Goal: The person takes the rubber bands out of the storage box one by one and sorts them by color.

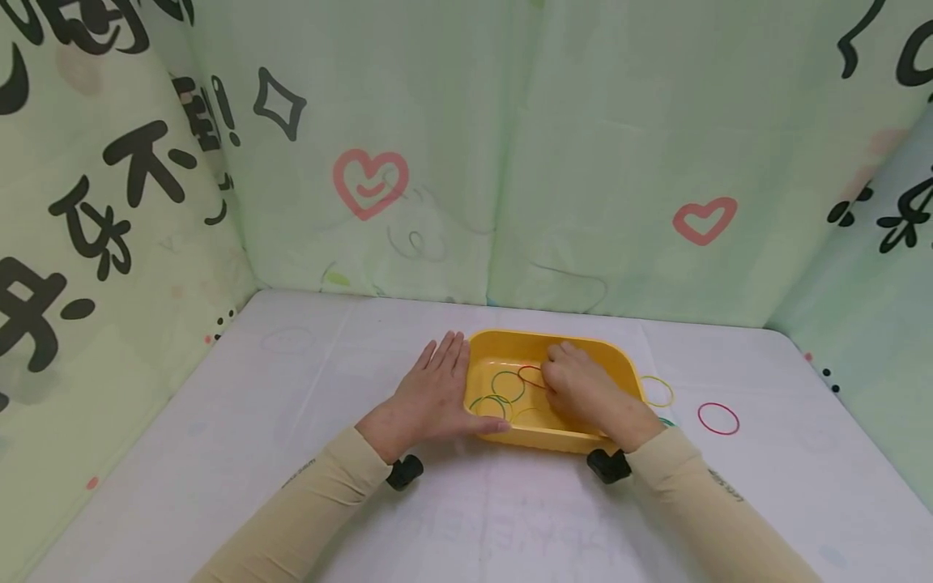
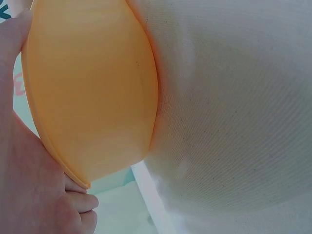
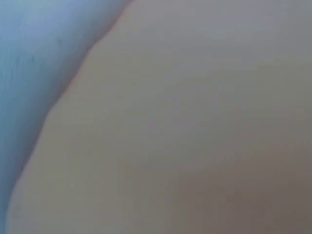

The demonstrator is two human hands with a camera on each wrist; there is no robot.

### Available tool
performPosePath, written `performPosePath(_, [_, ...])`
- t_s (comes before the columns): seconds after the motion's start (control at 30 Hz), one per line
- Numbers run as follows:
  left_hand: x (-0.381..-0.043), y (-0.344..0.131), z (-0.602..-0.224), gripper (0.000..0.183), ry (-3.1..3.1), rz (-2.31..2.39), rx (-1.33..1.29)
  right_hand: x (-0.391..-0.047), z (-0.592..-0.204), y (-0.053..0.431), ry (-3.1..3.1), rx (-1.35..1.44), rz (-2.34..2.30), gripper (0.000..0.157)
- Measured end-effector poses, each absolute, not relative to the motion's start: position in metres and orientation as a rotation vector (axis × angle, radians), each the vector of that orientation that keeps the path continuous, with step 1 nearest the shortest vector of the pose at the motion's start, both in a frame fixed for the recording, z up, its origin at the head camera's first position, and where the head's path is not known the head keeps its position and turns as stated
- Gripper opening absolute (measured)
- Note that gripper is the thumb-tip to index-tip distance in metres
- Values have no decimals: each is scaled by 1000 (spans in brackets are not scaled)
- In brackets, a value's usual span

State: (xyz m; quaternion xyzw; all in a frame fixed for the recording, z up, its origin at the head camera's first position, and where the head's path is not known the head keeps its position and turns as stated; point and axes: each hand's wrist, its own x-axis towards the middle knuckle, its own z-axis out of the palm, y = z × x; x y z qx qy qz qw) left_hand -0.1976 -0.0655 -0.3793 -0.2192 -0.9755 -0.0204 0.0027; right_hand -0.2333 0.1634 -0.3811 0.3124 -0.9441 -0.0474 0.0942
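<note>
Rubber bands (image 1: 499,396), thin, assorted colours: several in yellow tray (image 1: 543,440), left of the curled fingers of the right hand (image 1: 586,389), grasp hidden, cannot tell; left hand (image 1: 430,397), straight fingers against tray side; overlapping loops could snag together if one is pulled hastily

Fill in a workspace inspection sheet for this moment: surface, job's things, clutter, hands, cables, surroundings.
Surface: white-covered table.
Job's things: yellow tray with coloured bands inside; yellow band, red band and partly hidden green band outside, to its right.
Clutter: nothing seen.
Hands: left hand against tray's left end, fingers straight; right hand inside tray, its grip hidden; black device at each wrist.
Cables: nothing seen.
Surroundings: pale green printed curtains.
</note>
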Motion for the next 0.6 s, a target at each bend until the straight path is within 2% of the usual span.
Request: performPosePath(0.6, [-199, -65, -381, 128, -3084, -69, -669, -228, -364, 183, -2774, 893, -129, 14])
